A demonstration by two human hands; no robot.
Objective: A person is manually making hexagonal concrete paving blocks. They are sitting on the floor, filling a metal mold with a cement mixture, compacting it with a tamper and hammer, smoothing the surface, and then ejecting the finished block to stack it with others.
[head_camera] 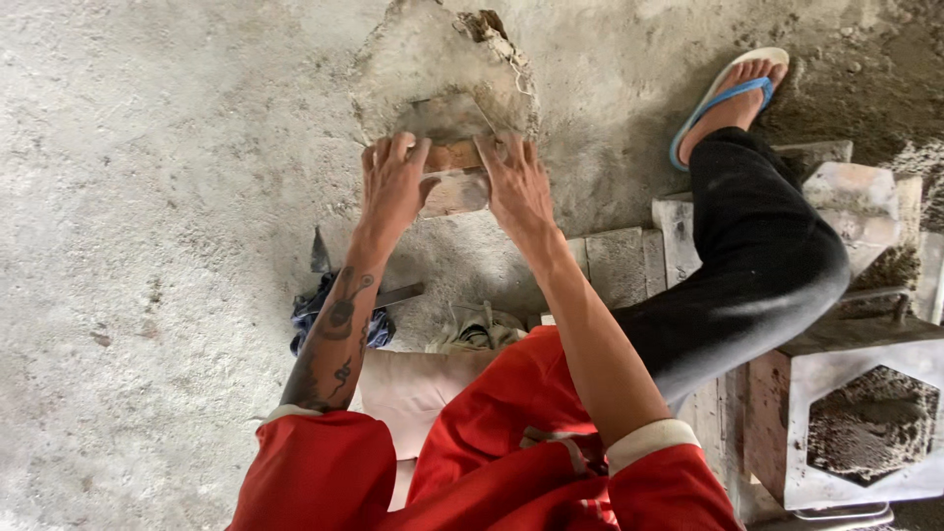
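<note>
We see a rough concrete-casting yard — a bare, dusty cement floor (147,197), a hexagonal mould (870,425) filled with grey mix, a trowel (324,261) lying nearby, and stacked grey slabs (619,261).
</note>
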